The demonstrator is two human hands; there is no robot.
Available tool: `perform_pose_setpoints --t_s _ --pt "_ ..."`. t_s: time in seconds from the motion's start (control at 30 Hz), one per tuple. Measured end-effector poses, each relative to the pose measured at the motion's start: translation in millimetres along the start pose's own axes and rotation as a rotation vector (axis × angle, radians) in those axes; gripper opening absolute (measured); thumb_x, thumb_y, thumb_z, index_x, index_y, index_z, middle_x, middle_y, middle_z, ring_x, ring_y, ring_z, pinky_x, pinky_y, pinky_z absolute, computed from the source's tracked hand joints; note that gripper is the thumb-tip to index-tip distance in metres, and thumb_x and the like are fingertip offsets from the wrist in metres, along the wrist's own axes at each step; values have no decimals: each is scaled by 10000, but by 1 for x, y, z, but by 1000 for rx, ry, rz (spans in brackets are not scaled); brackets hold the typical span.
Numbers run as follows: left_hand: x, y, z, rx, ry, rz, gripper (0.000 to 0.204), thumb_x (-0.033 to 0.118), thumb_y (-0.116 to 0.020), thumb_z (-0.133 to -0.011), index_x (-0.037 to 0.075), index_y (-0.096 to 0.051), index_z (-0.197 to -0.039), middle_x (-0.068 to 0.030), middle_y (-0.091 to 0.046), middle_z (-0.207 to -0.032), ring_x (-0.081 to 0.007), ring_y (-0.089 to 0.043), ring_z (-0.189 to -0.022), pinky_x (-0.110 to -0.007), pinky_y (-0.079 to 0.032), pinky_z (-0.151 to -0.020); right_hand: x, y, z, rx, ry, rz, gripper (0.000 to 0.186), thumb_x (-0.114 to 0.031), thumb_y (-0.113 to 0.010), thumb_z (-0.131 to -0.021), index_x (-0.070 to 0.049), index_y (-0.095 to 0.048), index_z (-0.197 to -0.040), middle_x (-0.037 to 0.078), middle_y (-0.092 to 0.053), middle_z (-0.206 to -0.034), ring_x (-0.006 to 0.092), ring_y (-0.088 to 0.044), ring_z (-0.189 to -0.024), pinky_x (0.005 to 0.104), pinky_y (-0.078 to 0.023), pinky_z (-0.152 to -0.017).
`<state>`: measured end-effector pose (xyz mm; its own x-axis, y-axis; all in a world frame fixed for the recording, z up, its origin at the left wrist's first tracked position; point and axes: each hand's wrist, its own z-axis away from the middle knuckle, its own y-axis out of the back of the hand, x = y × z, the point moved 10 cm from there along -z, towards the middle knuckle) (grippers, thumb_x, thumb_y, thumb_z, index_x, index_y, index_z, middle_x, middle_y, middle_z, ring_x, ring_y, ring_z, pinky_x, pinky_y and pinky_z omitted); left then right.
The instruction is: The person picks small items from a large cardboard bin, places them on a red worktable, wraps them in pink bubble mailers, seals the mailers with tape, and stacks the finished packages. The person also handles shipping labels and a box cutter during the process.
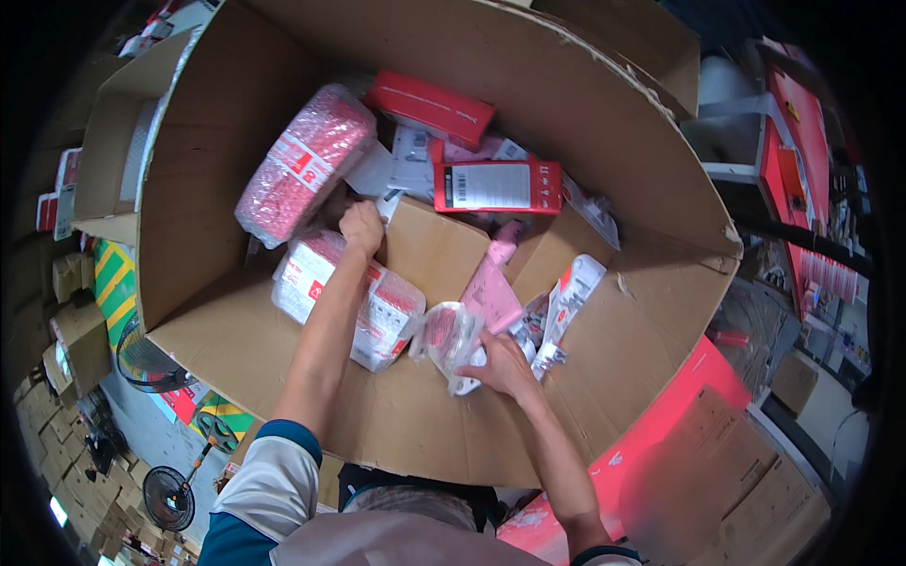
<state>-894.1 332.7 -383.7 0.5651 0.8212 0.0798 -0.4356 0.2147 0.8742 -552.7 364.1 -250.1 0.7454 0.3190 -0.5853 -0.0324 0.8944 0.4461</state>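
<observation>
Both my arms reach into a large open cardboard carton (415,424) holding mixed packages. My left hand (363,227) is closed at the left edge of a brown cardboard box (432,247); what its fingers grip is hidden. To the right, my right hand (504,366) has thumb and fingers curled round a small clear-wrapped package (449,332) with pink and white showing. A pink bag (492,294) lies just above that hand. Below my left hand, partly behind the forearm, sits a bubble-wrapped red-and-white package (389,307).
Inside the carton are a big bubble-wrapped pink package (307,165), a red box (429,106), a red box with a white label (497,186) and a white blister pack (573,300). Black fans (169,497) stand at left; a red table (684,401) is at right.
</observation>
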Motion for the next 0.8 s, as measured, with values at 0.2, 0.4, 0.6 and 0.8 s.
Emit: perform_pose_setpoints --t_s 0.2,0.4,0.6,0.8 --pt "-24 -27 -19 -248 153 191 592 413 -834 -743 12 -695 -1156 -214 -641 -1274 -344 -610 -1208 -429 -521 -986 -9 91 67 663 -115 -167 449 -293 -865 -733 20 -675 -994 174 -686 -973 300 -667 -893 389 -515 -797" --pt "-16 -8 14 -171 -207 90 477 430 -784 -765 0 -713 -958 -244 -651 -1164 -385 -632 -1080 -445 -515 -937 33 124 195 1079 -245 -391 235 -41 -760 -764 -26 -562 -889 77 -604 -894 148 -545 -776 293 -456 -724" --pt "-22 72 59 56 -411 451 391 307 -721 -774 -44 -570 -694 -214 -546 -638 -295 -499 -592 -461 -418 -598 63 57 370 1131 -65 -1228 342 86 -692 -675 -99 -481 -870 33 -575 -945 142 -555 -870 282 -454 -774" --pt "-9 215 141 189 -522 211 340 170 -704 -893 -104 -632 -1082 -227 -634 -1097 -353 -614 -989 -388 -486 -895 60 -68 612 1822 18 -1425 332 62 -679 -663 -114 -493 -874 43 -571 -966 175 -586 -903 315 -510 -798"
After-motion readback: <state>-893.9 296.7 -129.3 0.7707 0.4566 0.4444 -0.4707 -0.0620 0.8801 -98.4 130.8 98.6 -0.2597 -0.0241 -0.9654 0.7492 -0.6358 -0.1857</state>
